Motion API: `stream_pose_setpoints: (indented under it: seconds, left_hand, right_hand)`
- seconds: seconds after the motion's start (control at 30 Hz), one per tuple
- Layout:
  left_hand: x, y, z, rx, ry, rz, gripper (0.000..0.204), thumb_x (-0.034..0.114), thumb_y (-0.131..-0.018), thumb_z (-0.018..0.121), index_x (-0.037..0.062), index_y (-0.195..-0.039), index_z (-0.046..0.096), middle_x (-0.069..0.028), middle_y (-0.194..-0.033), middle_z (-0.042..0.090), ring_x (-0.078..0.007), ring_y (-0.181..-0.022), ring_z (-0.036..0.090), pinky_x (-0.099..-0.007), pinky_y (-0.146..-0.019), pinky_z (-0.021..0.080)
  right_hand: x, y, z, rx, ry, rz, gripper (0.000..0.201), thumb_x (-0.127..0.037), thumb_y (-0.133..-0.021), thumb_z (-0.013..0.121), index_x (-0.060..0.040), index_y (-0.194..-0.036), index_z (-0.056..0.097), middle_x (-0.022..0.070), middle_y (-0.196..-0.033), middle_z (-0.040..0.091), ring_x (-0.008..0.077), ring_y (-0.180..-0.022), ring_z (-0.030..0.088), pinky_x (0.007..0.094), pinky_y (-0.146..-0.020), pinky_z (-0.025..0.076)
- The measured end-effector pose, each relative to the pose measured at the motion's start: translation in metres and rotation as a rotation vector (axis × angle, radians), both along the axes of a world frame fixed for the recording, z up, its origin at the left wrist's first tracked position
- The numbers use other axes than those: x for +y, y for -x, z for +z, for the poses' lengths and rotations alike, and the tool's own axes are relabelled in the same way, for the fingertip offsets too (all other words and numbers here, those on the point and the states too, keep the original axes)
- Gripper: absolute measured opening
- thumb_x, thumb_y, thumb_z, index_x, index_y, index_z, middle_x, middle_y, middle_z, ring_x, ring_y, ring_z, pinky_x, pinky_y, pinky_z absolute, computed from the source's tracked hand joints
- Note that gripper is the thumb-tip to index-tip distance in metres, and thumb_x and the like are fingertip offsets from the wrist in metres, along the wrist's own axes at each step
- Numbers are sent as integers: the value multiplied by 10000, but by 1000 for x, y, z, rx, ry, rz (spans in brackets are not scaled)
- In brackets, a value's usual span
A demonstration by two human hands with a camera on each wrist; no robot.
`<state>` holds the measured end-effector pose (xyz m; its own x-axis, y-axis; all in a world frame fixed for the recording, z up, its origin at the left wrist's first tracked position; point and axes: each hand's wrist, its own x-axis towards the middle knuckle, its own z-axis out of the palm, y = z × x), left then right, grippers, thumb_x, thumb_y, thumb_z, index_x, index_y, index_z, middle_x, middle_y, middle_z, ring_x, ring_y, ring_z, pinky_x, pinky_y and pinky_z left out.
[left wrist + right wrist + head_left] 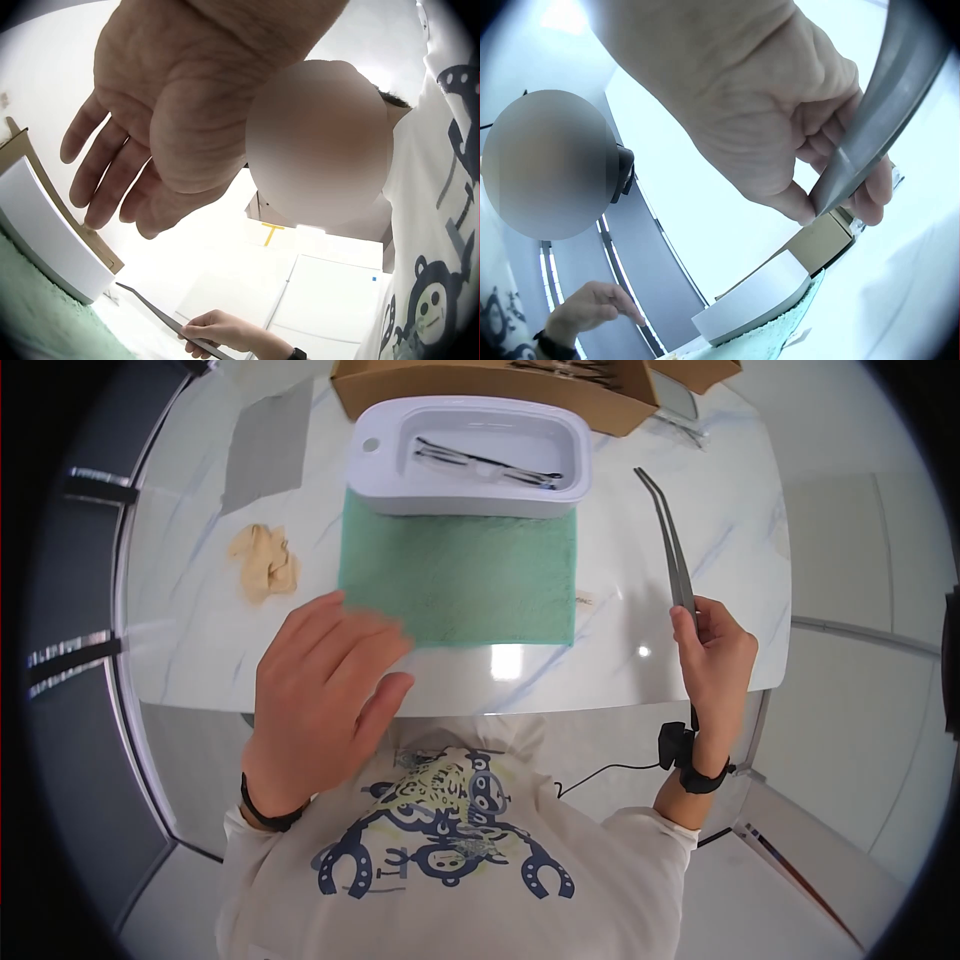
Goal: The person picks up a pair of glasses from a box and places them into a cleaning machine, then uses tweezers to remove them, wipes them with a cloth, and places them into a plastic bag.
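Long grey bent-tip tweezers [672, 540] are pinched between thumb and fingers of the right hand [718, 660], tips pointing away from the body at the table's right side. In the right wrist view the tweezers [877, 112] cross the right hand's [780, 112] fingertips. The left hand [325, 695], slightly blurred at the fingers, hovers by the near left corner of a green cloth [460, 580], holding nothing; its fingers hang relaxed in the left wrist view [165, 112]. Behind the cloth stands a white tub [450, 503] with several thin metal tools [490, 463] inside.
A cardboard box [470, 385] holding dark tools stands behind the tub. On the left lie a grey sheet [268, 448] and a crumpled beige piece [265, 563]. A small clear packet [683, 432] is at the back right. The table's near edge [450, 714] runs before the torso.
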<state>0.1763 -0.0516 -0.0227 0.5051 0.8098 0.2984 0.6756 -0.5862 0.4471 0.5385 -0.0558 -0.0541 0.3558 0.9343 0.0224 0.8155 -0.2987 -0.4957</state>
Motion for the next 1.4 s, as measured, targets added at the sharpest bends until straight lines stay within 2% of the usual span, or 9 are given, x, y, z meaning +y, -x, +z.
stream_pose_setpoints:
  seconds: [0.27, 0.53, 0.73, 0.9, 1.03, 1.1, 1.17, 1.3, 1.4]
  left_hand:
    - [-16, 14, -4, -17, 9, 72, 241, 105, -730, 758, 39, -942, 668, -97, -974, 689, -289, -912, 656, -462, -941, 521]
    - [-26, 22, -10, -20, -17, 1, 219, 101, -730, 736, 44, -931, 668, -87, -961, 673, -265, -880, 646, -449, -946, 513]
    - [-24, 33, -5, -46, 81, 38, 291, 80, -706, 755, 44, -986, 686, -100, -999, 699, -309, -941, 659, -484, -956, 510]
    - [-17, 37, -7, -23, 102, 32, 313, 86, -722, 763, 49, -1021, 678, -110, -1010, 704, -325, -940, 658, -505, -955, 510]
    - [-12, 55, -4, 20, 89, 129, 286, 90, -744, 762, 53, -1012, 671, -105, -958, 695, -347, -901, 644, -474, -903, 514]
    - [-15, 82, 0, 54, 96, 266, 274, 94, -749, 764, 58, -1004, 671, -95, -927, 692, -346, -885, 638, -455, -866, 516]
    - [-13, 109, 0, 135, 5, 407, 248, 121, -777, 764, 66, -1002, 675, -67, -870, 682, -304, -779, 633, -409, -731, 510]
    - [-17, 146, 1, 201, 56, 733, 224, 149, -826, 744, 69, -1027, 685, -70, -879, 695, -238, -609, 600, -349, -585, 485]
    - [-9, 158, -10, 183, 97, 747, 249, 211, -837, 742, 72, -1038, 696, -79, -899, 706, -248, -658, 626, -348, -621, 499]
  right_hand:
    - [11, 14, -13, -210, 57, 151, 272, -230, -887, 735, 30, -963, 721, 132, -682, 685, 212, -579, 631, 333, -598, 503]
    - [38, 24, -6, -250, 134, 162, 326, -272, -913, 709, 54, -902, 707, 127, -695, 683, 175, -633, 618, 342, -631, 500]
    - [55, 27, -11, -214, 92, 245, 368, -330, -844, 746, 34, -815, 699, 205, -699, 676, 351, -643, 672, 399, -622, 521]
    - [61, 42, -2, -185, 216, 155, 438, -372, -846, 735, 64, -878, 723, 225, -758, 702, 392, -722, 696, 410, -679, 555]
    - [60, 26, -21, -274, 109, 306, 480, -408, -850, 735, 72, -860, 725, 262, -754, 687, 410, -741, 695, 425, -701, 548]
    - [62, 20, -27, -231, 233, 262, 483, -415, -861, 733, 68, -876, 730, 234, -717, 692, 359, -683, 704, 410, -671, 544]
    - [65, 36, -18, -147, 278, 222, 414, -344, -896, 716, 69, -890, 719, 137, -623, 672, 189, -492, 655, 340, -533, 522]
    - [67, 44, -13, -125, 290, 192, 412, -335, -920, 694, 76, -947, 696, 109, -588, 655, 175, -486, 648, 294, -469, 485]
    - [72, 50, -8, -124, 305, 200, 458, -375, -937, 675, 80, -982, 690, 108, -574, 640, 184, -467, 636, 311, -478, 486]
